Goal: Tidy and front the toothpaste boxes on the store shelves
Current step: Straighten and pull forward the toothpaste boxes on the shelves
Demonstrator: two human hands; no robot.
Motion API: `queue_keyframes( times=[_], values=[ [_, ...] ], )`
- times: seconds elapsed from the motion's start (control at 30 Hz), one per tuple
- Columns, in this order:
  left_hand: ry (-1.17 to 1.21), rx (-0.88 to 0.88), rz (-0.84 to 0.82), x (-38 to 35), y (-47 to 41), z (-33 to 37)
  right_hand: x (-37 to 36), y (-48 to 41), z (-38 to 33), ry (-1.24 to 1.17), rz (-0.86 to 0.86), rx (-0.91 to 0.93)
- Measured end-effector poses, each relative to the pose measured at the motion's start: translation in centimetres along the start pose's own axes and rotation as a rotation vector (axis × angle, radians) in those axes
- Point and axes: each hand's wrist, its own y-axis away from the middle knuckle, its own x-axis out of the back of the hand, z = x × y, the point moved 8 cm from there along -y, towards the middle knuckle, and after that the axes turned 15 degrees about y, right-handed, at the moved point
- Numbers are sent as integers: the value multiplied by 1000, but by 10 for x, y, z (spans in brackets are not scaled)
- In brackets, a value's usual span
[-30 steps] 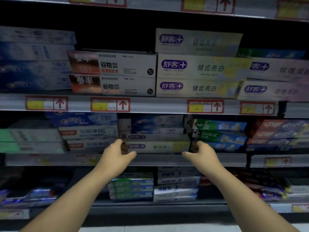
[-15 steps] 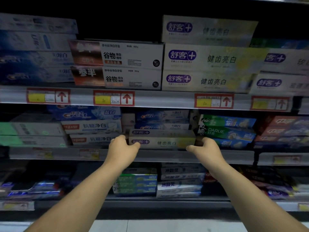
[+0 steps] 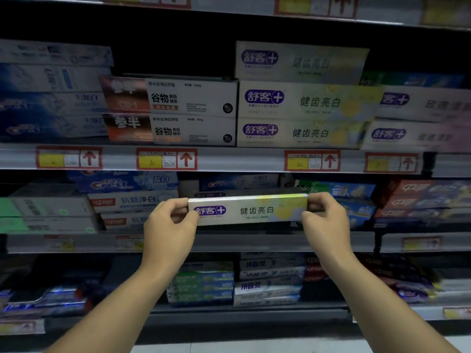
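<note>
White card with a purple logo: the toothpaste box (image 3: 248, 210) lies level at the front of the middle shelf (image 3: 254, 242), long face towards me. My left grip (image 3: 168, 225) pinches its left end and my right grip (image 3: 323, 222) pinches its right end, fingers curled round both ends. Just behind it sits a like box (image 3: 211, 194), mostly covered.

Left of the held box are white and red boxes (image 3: 132, 200) under a blue Crest box (image 3: 122, 183). To the right are green boxes (image 3: 336, 189), partly behind my right grip, then red boxes (image 3: 420, 200). On the shelf above, a stack of purple-logo boxes (image 3: 305, 101) stands beside two brown-ended boxes (image 3: 178, 98). Red-framed price tags (image 3: 167, 159) with up arrows line that shelf's rail.

Whether the held box rests on anything I cannot tell; under it is shadow. The far left, far right and bottom-shelf boxes (image 3: 267, 286) are smeared.

Readable: 舒客 and 健齿亮白 on the held box, 谷物 on the brown-ended ones, 抗糖净白 at left.
</note>
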Motion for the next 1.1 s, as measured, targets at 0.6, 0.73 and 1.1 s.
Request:
queue_keyframes(
  times=[0.6,0.73,1.1],
  values=[
    [289,-399,-152,-19,30,134,112,3,-82,-203,374,268],
    [305,-466,-224,-28,31,160,143,-7,-107,-171,375,352],
    [447,-501,-319,-66,13,212,171,-36,-125,-292,334,408]
  ],
)
